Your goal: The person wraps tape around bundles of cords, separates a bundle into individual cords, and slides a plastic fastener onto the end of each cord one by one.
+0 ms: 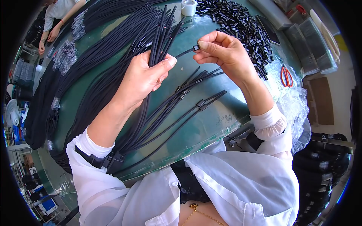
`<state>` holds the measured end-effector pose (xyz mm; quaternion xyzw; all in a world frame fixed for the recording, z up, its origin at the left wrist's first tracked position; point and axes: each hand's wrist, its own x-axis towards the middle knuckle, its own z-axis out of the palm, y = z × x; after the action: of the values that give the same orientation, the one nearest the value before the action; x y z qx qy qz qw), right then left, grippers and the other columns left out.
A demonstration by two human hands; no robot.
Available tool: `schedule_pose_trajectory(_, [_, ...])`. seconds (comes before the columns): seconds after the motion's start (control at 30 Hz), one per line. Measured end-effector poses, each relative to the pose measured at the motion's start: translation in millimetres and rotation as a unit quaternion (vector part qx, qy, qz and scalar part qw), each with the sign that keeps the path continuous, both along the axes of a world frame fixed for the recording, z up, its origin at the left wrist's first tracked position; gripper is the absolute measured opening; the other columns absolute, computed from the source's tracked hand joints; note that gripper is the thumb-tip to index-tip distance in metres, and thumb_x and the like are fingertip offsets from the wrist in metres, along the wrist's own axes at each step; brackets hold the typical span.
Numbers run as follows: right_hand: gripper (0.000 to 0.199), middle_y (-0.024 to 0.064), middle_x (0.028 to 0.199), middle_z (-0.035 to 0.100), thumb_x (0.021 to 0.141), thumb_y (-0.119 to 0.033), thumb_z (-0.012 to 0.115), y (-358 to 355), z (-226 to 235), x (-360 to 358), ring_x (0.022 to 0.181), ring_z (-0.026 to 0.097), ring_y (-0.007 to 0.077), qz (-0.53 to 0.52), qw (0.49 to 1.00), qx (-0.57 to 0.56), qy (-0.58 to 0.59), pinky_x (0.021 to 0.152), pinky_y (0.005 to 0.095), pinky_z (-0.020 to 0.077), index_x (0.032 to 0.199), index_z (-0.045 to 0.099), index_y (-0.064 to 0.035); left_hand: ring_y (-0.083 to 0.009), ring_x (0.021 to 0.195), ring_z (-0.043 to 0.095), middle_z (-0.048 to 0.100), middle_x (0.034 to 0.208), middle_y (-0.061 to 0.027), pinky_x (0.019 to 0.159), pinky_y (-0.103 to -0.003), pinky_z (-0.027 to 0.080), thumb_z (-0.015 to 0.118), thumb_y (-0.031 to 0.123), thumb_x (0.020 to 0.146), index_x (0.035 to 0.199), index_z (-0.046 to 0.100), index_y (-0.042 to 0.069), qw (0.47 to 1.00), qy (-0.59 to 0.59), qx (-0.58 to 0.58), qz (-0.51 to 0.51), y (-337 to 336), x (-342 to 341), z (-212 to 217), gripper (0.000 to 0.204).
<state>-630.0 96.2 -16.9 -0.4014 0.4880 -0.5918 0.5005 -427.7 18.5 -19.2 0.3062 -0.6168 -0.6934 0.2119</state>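
My left hand is closed around a bundle of black cables, whose cut ends stick up above the fist. One cable leans out of this bundle to the right, and at its end is a small black sleeve. Thumb and forefinger of my right hand pinch that sleeve; how far it sits over the cable end I cannot tell. Below my hands, several black cables with similar sleeves lie on the green tabletop, their ends pointing right.
Loose black sleeves form a big pile at the back right. Nearby are a white tape roll, red-handled scissors and clear plastic film. Long cable bundles cover the left side. Another person works at the far left.
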Motion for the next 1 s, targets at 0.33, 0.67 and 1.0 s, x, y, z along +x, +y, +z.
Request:
schedule_pose_trajectory(0.33, [0.017, 0.0051, 0.08, 0.065, 0.087, -0.015, 0.061, 12.8, 3.6, 23.6, 0.066, 0.06, 0.0085, 0.088, 0.99, -0.023, 0.106, 0.063, 0.0203, 0.0493, 0.091, 0.063, 0.0005, -0.0031, 0.047, 0.041, 0.049, 0.061, 0.0018, 0.042, -0.018, 0.033, 0.056, 0.027, 0.09, 0.085, 0.057, 0.004, 0.996, 0.014, 0.042, -0.08, 4.0, 3.1, 8.6, 0.024])
schedule_pose_trajectory(0.67, [0.019, 0.0091, 0.075, 0.066, 0.078, -0.023, 0.065, -20.5, -24.2, -87.9, 0.072, 0.064, 0.0245, -0.044, 0.778, -0.017, 0.627, 0.068, 0.0332, 0.0505, 0.089, 0.067, -0.008, -0.0059, 0.049, 0.044, 0.053, 0.069, -0.0022, 0.045, -0.02, 0.037, 0.052, 0.028, 0.092, 0.087, 0.056, 0.003, 1.0, 0.011, 0.01, 0.005, -6.3, 10.1, -3.1, 0.026])
schedule_pose_trajectory(1.0, [0.016, 0.0061, 0.082, 0.065, 0.082, -0.024, 0.063, -88.2, -26.6, -102.2, 0.079, 0.063, 0.0179, -0.059, 0.627, 0.102, 0.77, 0.07, 0.0315, 0.0495, 0.085, 0.063, -0.0082, -0.0015, 0.048, 0.037, 0.046, 0.06, 0.0032, 0.042, -0.018, 0.029, 0.06, 0.022, 0.087, 0.093, 0.053, 0.006, 0.998, 0.002, 0.065, -0.006, -4.7, 0.8, 0.8, 0.018])
